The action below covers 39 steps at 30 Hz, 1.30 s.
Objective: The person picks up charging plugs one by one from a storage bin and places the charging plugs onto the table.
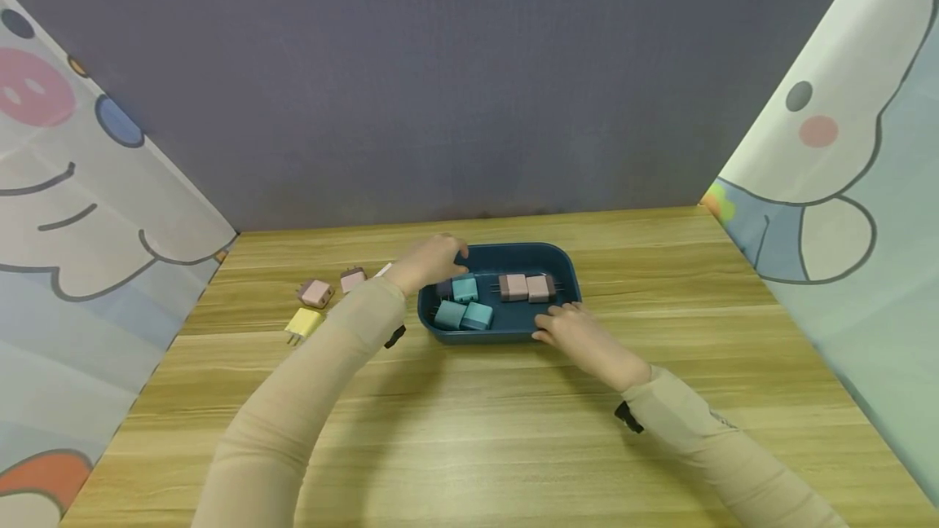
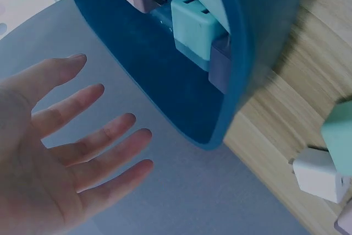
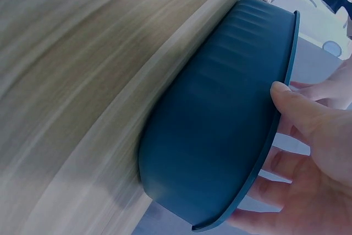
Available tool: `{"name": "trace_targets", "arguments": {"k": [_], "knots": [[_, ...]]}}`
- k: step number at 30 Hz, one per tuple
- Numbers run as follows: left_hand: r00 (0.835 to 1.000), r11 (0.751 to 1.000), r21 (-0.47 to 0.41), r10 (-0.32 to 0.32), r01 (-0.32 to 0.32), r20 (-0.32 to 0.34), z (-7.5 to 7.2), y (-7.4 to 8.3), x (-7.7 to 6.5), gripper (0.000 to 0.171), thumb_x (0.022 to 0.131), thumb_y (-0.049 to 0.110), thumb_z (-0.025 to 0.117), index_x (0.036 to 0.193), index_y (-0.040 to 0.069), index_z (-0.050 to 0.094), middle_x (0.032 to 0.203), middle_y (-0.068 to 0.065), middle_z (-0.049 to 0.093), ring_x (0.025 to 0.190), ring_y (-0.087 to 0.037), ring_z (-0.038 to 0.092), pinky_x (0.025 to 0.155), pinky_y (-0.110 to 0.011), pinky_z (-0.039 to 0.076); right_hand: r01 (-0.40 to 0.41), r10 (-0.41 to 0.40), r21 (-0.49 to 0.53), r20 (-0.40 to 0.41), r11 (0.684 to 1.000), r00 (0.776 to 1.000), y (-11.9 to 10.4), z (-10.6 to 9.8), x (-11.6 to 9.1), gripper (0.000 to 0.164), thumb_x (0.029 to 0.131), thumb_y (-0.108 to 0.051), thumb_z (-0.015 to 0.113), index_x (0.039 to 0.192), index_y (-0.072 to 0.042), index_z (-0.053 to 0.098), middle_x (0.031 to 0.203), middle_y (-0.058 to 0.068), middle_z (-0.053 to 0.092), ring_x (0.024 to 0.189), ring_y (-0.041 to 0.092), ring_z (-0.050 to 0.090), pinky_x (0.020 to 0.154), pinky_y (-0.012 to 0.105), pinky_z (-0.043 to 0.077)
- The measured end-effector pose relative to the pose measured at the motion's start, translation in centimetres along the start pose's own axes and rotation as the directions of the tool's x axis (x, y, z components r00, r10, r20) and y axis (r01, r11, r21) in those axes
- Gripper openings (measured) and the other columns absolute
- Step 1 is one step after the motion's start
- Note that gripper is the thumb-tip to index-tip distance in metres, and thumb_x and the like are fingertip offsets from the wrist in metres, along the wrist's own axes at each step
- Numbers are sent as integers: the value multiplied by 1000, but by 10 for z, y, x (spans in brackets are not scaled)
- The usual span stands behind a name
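Note:
A dark blue plastic bin [image 1: 506, 338] holds several plug chargers. At its right side lie two pink-and-brown chargers [image 1: 513, 287]; at its left are several teal chargers [image 1: 477, 316] and a dark purple one [image 2: 220, 64]. My left hand [image 1: 429, 259] hovers at the bin's back left corner, fingers spread and nothing in the palm, as the left wrist view shows. At the near right rim, my right hand [image 1: 583, 336] holds the bin, thumb [image 3: 283, 93] at the outer side of the rim and fingers over the inside.
Left of the bin on the wooden table lie a yellow charger [image 1: 304, 323], pink-and-brown chargers [image 1: 316, 293], a white charger [image 2: 320, 174] and a green one [image 2: 340, 136], partly behind my left arm. A grey panel [image 1: 469, 88] rises at the back; cartoon-printed sheets flank the table.

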State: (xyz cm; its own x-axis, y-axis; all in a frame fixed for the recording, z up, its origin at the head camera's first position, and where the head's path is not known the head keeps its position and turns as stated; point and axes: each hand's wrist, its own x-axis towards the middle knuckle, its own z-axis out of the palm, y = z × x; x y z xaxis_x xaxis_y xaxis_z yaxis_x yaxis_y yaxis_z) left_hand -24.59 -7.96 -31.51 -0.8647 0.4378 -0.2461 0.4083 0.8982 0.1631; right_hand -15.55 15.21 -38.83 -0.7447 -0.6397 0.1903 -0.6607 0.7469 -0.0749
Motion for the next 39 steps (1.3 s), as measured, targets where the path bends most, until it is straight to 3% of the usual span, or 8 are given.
{"name": "trace_targets", "arguments": {"k": [7,12,21,30,39], "knots": [[999,999,32,32,-33,25,2,11,10,39,86,29,58,119,9,55,120,-5,53,104,-21,52,84,-35,44,3,-3,-6,-6,1000,1000,0,0,0,13,82,-22,61,76,-11,59,73,3,58,66,18,57,72,43,47],[995,994,35,98,-99,29,3,19,20,36,85,27,58,117,10,56,118,-5,53,103,-19,52,84,-32,44,5,-6,-10,-6,1000,1000,1,1,0,13,83,-23,61,76,-11,59,73,3,59,66,19,57,73,44,47],[985,984,85,149,-156,86,5,36,33,34,86,24,58,117,9,55,117,-5,54,101,-18,52,80,-30,44,1,-1,-4,-1,1000,1000,1,1,0,13,82,-22,61,76,-11,59,72,3,58,65,18,56,71,43,47],[976,973,135,171,-189,131,18,46,46,39,85,24,59,120,8,53,119,-6,54,99,-18,54,79,-28,45,9,-9,-7,2,1000,1000,1,0,1,14,82,-23,61,74,-12,57,70,1,56,62,17,54,68,41,47],[970,958,175,208,-228,126,32,54,60,42,85,27,59,123,11,50,120,-5,52,104,-17,51,83,-27,44,2,-2,13,18,1000,1000,1,0,0,15,82,-22,61,73,-13,55,69,0,55,61,16,53,70,42,46]]}}
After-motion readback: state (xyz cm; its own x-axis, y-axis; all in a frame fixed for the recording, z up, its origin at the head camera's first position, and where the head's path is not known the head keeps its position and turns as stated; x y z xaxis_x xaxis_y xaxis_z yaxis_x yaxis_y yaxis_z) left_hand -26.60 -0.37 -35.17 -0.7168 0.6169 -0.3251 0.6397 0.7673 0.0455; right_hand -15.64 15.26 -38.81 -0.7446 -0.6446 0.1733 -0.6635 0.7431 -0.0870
